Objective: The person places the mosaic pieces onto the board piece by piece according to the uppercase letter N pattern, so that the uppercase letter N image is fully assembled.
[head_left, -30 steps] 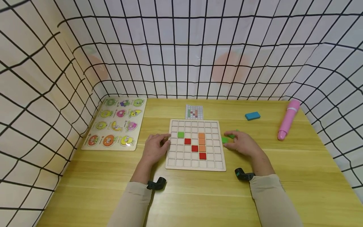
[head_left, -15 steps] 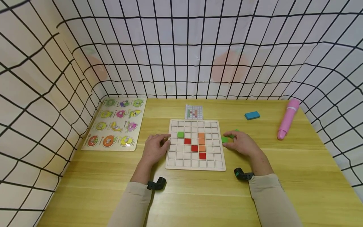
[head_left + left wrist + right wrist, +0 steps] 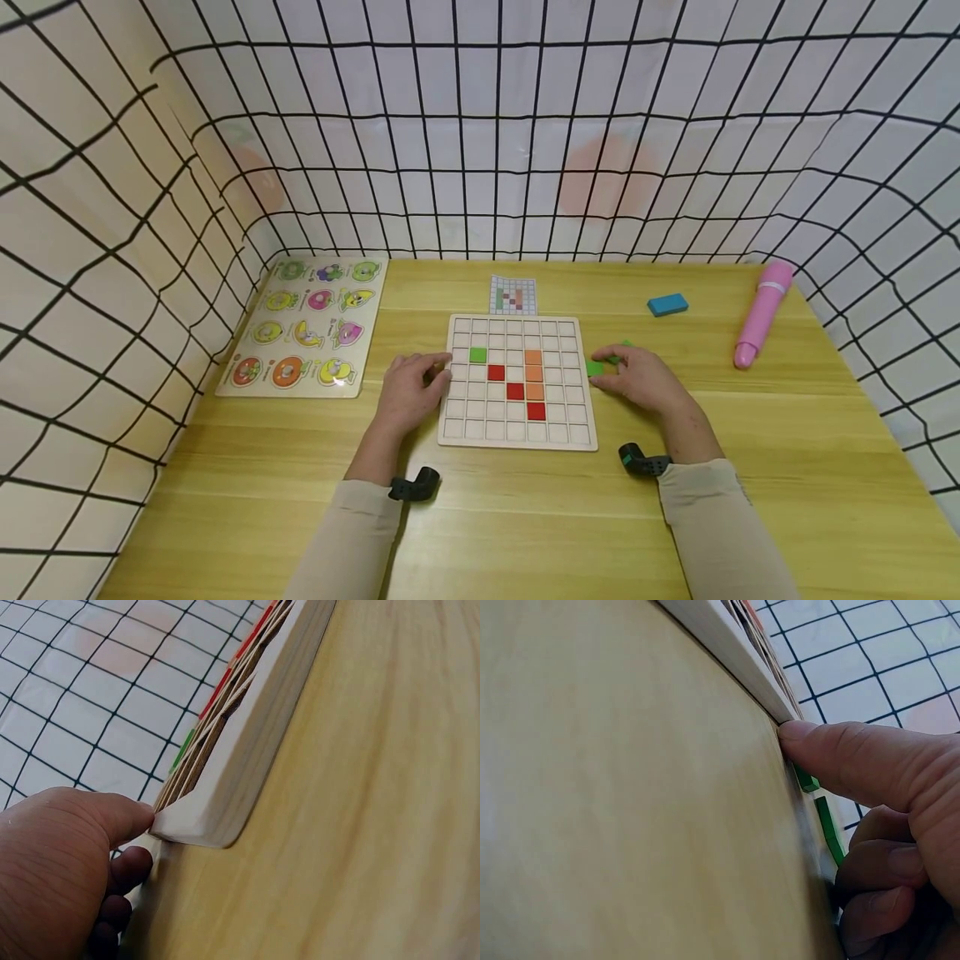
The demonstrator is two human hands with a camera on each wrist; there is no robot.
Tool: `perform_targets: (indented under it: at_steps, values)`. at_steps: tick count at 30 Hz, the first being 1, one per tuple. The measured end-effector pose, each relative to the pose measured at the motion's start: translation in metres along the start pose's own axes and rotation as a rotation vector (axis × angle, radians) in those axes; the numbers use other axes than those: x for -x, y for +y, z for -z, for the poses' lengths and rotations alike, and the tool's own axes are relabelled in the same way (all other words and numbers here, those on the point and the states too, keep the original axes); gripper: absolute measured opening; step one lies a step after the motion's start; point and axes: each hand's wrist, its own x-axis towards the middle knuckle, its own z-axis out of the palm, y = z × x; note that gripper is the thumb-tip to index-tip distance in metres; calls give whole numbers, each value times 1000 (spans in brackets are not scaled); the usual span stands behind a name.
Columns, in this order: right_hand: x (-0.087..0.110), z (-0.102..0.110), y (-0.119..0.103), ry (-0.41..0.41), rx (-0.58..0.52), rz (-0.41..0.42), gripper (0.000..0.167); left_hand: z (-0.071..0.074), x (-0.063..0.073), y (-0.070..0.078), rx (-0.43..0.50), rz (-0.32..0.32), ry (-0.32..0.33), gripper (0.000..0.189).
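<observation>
A square wooden grid board (image 3: 517, 443) lies in the middle, holding one green tile (image 3: 477, 355), several red tiles (image 3: 515, 391) and an orange column (image 3: 533, 373). My left hand (image 3: 411, 392) rests at its left edge; in the left wrist view the thumb (image 3: 124, 817) meets the board's corner (image 3: 199, 817). Beyond the right edge, my right hand (image 3: 641, 379) has thumb and index finger apart on either side of a loose green tile (image 3: 595, 369). Another green tile (image 3: 628, 343) is partly hidden by its fingers. In the right wrist view the thumb (image 3: 855, 754) points at the board's edge.
Right behind the board sits a small pattern card (image 3: 513, 296). A fruit picture board (image 3: 360, 333) lies at left. Toward the right are a blue block (image 3: 667, 305) and a pink marker-shaped object (image 3: 763, 315). Black wire mesh (image 3: 480, 125) encloses the table's back and sides.
</observation>
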Motion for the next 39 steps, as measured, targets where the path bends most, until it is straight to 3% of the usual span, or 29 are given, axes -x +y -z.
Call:
perform_targets:
  at_steps: [27,31,39]
  values:
    - [0,0,4,25,-7,-7,43,-1,-1,0,-3,11,-9,34]
    - [1,0,4,33,-29,-11,42,-2,-1,-1,-5,-11,4,33]
    - [2,1,-11,11,-31,21,40,-2,0,-3,-3,-35,21,32]
